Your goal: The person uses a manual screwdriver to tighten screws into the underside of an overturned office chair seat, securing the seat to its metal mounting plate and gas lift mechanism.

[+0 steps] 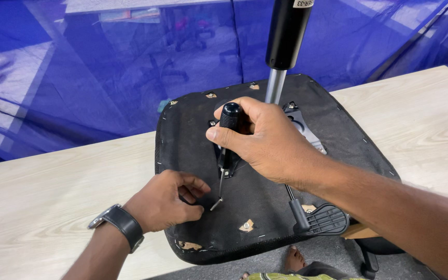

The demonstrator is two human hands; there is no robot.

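This looks like an office turned assembly space: a pale wood-grain table (53, 181) carries an upturned office chair seat (265, 192) with its gas lift cylinder (285, 41), and behind a blue mesh curtain (79, 78) stand wheeled office chairs (193, 31) on a pale floor.

Matt black cloth seat underside (265, 207), pale smooth wood-grain table (53, 197).

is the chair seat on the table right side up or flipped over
Flipped over: the chair seat shows its black underside, with gas cylinder pointing up.
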